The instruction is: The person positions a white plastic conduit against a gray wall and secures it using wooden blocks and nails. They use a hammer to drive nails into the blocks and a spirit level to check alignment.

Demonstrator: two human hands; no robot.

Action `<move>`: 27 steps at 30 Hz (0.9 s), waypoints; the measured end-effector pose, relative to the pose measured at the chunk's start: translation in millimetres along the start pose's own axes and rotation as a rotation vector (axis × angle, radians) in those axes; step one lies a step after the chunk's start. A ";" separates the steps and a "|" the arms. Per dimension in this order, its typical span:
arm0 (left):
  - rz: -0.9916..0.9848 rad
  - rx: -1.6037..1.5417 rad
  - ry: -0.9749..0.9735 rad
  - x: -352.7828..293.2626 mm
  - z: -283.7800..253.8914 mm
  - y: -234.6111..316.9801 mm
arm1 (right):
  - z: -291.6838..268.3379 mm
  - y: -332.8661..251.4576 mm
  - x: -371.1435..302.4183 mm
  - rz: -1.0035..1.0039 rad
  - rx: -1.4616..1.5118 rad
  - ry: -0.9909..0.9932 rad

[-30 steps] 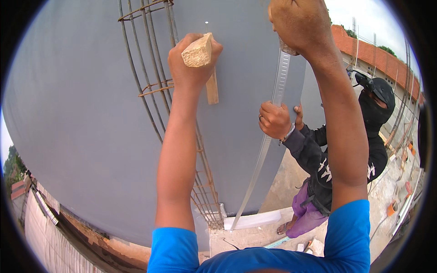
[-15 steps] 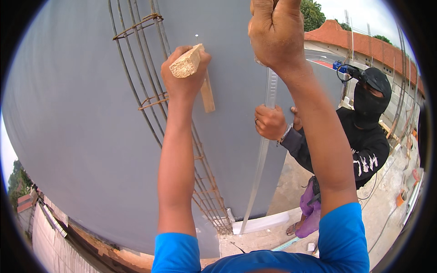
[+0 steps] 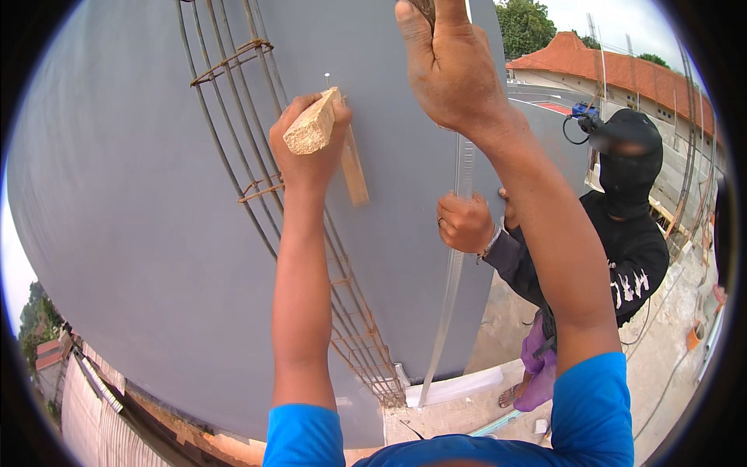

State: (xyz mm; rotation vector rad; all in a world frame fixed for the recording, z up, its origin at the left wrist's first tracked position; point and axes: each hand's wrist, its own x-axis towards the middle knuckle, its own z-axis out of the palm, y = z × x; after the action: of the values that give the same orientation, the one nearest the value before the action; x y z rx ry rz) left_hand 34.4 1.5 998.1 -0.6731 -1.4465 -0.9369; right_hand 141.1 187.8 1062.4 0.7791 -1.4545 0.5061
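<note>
My left hand (image 3: 307, 148) is closed round a pale wooden batten (image 3: 313, 128), its rough cut end toward me. A flat wooden strip (image 3: 353, 171) slants below that hand against the grey wall panel (image 3: 405, 233). Just above the fist, a nail (image 3: 327, 76) with a pale head sticks up. My right hand (image 3: 455, 74) is raised at the top edge, its thumb and fingers curled about a dark thing mostly cut off by the frame. Below it runs a long metal straightedge (image 3: 451, 288), gripped by a co-worker's hand (image 3: 464, 222).
Tied rusty rebar (image 3: 261, 187) stands against the panel, left of centre. A co-worker (image 3: 622, 226) in black with a head-mounted camera stands close at right. A white block (image 3: 459, 385) lies at the panel's foot. Beyond are a concrete floor (image 3: 661, 373) and a red-tiled building (image 3: 576, 58).
My right hand has come a little lower and left, showing its thumb. The left hand keeps its grip on the batten. The whole view has shifted slightly.
</note>
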 end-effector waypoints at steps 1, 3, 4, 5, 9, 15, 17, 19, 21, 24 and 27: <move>-0.011 0.002 0.010 -1.0 -3.9 -1.3 | 15.1 4.5 -20.7 0.136 0.020 -0.083; -0.020 -0.018 0.032 5.1 1.5 -1.2 | 28.8 22.6 -42.1 0.275 -0.158 -0.398; -0.035 0.000 0.039 7.0 4.5 -1.5 | 31.0 26.2 -44.8 0.293 -0.186 -0.455; -0.060 0.002 0.009 4.3 3.9 0.9 | 31.0 29.2 -46.9 0.310 -0.214 -0.511; -0.138 0.070 -0.050 7.5 -1.7 5.1 | 0.8 -5.0 -8.1 0.126 -0.004 -0.136; -0.065 0.028 -0.029 7.4 2.4 2.3 | 20.6 22.5 -30.3 0.144 -0.069 -0.328; -0.062 0.037 -0.020 2.3 0.2 0.4 | 24.5 27.5 -32.6 0.315 -0.160 -0.577; -0.044 0.071 0.016 3.9 -1.8 -0.4 | 17.1 18.9 -14.7 0.334 -0.159 -0.569; -0.084 0.053 -0.020 4.4 -2.3 4.7 | -1.8 3.9 3.8 0.223 -0.067 -0.321; -0.082 0.041 -0.021 6.2 4.4 3.1 | -10.9 -14.5 32.3 0.184 0.057 0.008; -0.084 0.036 -0.034 5.7 9.9 6.2 | 14.4 30.2 -21.9 0.148 0.013 -0.259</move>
State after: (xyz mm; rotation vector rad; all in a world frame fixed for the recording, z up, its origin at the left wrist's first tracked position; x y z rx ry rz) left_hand 34.0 12.4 1005.2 -0.6083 -1.5285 -0.9654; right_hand 107.6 200.7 1044.9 0.7714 -1.7594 0.5415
